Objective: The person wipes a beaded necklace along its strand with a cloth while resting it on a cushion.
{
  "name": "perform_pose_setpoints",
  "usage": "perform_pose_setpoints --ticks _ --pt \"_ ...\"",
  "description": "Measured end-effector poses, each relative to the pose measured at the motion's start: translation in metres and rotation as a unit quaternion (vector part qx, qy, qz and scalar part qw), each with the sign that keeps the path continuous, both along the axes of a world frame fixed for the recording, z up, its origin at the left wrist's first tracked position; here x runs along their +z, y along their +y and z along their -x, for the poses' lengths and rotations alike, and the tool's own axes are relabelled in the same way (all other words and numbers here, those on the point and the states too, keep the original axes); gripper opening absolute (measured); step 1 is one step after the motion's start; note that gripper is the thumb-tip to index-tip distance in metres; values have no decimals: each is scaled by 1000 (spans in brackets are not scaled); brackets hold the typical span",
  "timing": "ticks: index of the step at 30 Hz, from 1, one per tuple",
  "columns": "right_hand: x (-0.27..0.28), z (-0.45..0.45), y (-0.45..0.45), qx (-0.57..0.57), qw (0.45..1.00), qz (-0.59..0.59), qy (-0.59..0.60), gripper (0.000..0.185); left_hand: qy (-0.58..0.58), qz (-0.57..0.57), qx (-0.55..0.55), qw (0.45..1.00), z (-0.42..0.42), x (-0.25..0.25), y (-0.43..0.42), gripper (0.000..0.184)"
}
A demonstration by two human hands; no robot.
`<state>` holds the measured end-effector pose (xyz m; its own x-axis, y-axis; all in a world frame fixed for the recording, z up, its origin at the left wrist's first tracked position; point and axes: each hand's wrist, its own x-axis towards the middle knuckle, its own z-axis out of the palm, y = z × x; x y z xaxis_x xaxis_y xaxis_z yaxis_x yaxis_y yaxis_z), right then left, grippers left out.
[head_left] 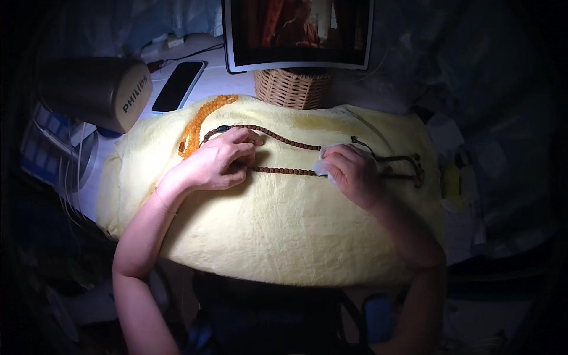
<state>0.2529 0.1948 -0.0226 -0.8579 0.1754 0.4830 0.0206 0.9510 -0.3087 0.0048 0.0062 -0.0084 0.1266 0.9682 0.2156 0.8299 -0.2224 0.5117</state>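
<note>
A brown bead string (287, 171) is laid on a yellow towel (284, 231), and the table (236, 84) is mostly covered by that towel. Here 12 o'clock is taken as the far side of the table. The string is stretched out long, from 9 o'clock to 3 o'clock, in two rows that are kept a little apart.

The loop's 9 o'clock end is partly covered by the left hand (222, 160). Its fingers are bent down over the beads, but whether any bead is pinched cannot be told, because the fingertips are hidden. A white cloth (323, 165) is squeezed in the right hand (355, 171), and both rows of beads are met by it there. The right hand is placed at 3 o'clock from the left hand, with a bare stretch of beads left between them. The string's dark tail (417, 168) is seen at 3 o'clock past the right hand, so the tail is more nearly reached by that hand. A dark bead (222, 128) is found at 12 o'clock, just beside the left hand.

Some orange beads (198, 124) are bunched at 11 o'clock from the left hand. Farther off, a phone (178, 87) is set at 11 o'clock, and a wicker basket (290, 89) is seen at 1 o'clock, under a screen (284, 29).
</note>
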Motion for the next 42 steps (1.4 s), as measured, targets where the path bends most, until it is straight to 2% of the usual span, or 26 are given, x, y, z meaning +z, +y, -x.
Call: perform_pose_setpoints --ticks 5,6,9,11,13,15,18,21,24,27,30,33,35,36,38,39,41,42 --pt "-11 -16 45 -41 998 -14 -43 11 -1 13 -8 1000 0 3 -1 19" --pt "-6 -24 54 -60 994 -8 -93 14 3 16 -10 1000 1 3 -1 21" --pt "-15 -52 82 -118 991 -1 -62 17 12 9 -11 1000 2 2 -2 26" --pt "-4 -71 93 -188 972 100 -101 18 19 -5 -7 1000 2 0 -3 31" --pt "-1 -95 113 -218 968 68 -108 18 27 0 -13 1000 4 0 -3 35" --pt "-11 -121 141 -207 970 -95 -82 19 41 -1 -16 999 4 -1 -3 37" --pt "11 -136 144 -261 906 -207 -262 19 63 -10 -13 998 3 -1 -3 35" --pt "21 -147 145 -293 864 -260 -317 19 64 -17 -2 998 0 -1 -4 32" --pt "29 -152 146 -333 829 -253 -371 19 69 -37 2 997 -2 -2 -4 28" --pt "19 -162 161 -320 834 -273 -357 21 70 -37 15 997 -3 -1 -4 27" --pt "12 -162 176 -349 809 -368 -296 25 58 -51 21 997 -1 -3 -4 25" --pt "62 -116 126 -312 929 -190 -61 24 47 -47 32 997 -3 -4 -3 24" --pt "86 -79 63 -291 957 1 17 22 44 -33 30 998 -1 -2 -2 24" --pt "70 -70 57 -212 976 29 51 22 47 -48 30 997 0 -6 -1 24" --pt "52 -40 32 -66 995 -42 64 24 41 -50 25 998 1 -10 2 24" --pt "50 -20 13 0 989 -141 43 24 38 -50 25 998 2 -10 1 24" --pt "21 -5 -7 60 994 -94 -18 36 26 -55 25 998 0 -6 0 22" --pt "15 -2 -14 62 994 -87 -9 33 18 -58 25 998 -2 -5 -1 21"
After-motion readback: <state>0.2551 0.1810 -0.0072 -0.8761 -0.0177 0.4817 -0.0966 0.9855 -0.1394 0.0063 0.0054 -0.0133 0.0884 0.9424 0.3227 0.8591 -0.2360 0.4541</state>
